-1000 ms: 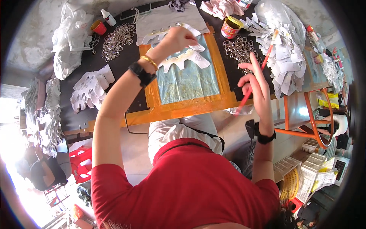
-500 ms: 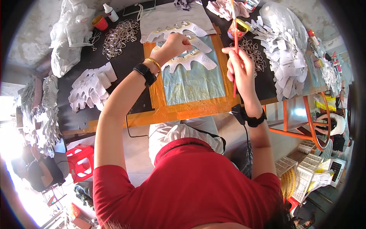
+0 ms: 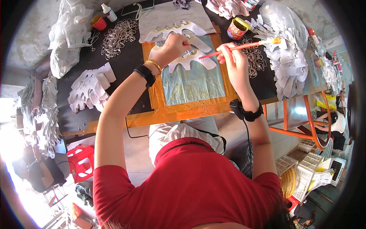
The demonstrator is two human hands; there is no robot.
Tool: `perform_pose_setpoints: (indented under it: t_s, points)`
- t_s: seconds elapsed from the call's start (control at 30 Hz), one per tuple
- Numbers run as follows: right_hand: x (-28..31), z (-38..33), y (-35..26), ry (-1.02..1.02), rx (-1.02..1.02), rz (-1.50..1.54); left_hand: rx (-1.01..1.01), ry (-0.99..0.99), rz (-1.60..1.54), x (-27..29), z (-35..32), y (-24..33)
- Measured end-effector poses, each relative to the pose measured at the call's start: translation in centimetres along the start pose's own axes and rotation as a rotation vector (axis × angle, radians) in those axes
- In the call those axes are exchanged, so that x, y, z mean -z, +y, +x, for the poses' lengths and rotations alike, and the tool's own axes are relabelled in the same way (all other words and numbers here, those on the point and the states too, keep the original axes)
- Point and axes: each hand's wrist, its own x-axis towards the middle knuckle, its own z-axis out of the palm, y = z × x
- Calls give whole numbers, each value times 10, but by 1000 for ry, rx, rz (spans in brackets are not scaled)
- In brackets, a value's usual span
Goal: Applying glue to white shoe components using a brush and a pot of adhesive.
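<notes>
My right hand (image 3: pixel 233 61) grips a thin red-handled paintbrush (image 3: pixel 246 46), its yellowish bristles pointing right and the handle's end to the left. Above the white scalloped cut-out pieces (image 3: pixel 207 63) is my left hand (image 3: pixel 177 46), its fingers curled together; what they hold, if anything, is hidden. Metal rings (image 3: pixel 175 26) sit along the upper edge of the far cut-out piece (image 3: pixel 194 28). These pieces lie on a bluish sheet (image 3: pixel 192 87) bordered with brown tape (image 3: pixel 190 110). A red pot with a yellow rim (image 3: pixel 237 29) stands beyond my right hand.
A heap of metal rings (image 3: pixel 120 38) lies at the left, and another ring pile (image 3: pixel 254 57) at the right. Stacked white cut-outs (image 3: pixel 91 87) sit left of my forearm. More white pieces (image 3: pixel 286 68) are heaped at the right. A red cup (image 3: pixel 99 23) and white bottle (image 3: pixel 109 13) stand behind.
The paintbrush has swung from upright, bristle end toward the pot, to nearly level, bristles to the right. My right hand has turned and shifted slightly left; my left hand is almost still.
</notes>
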Motion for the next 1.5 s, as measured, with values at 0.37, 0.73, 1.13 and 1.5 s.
perform_pose_setpoints:
  t_s: [0.37, 0.73, 1.13, 1.5]
  points:
    - [-18, 17, 18, -71, 137, -190, 9, 17, -25, 0, -4, 1]
    - [-17, 14, 23, -53, 181, -233, 66, -3, -71, 2, -7, 9]
    - [-16, 10, 16, -27, 148, -217, 67, -154, -32, 13, -5, 10]
    - [-21, 13, 19, -28, 220, -250, 11, -122, 4, 9, -2, 5]
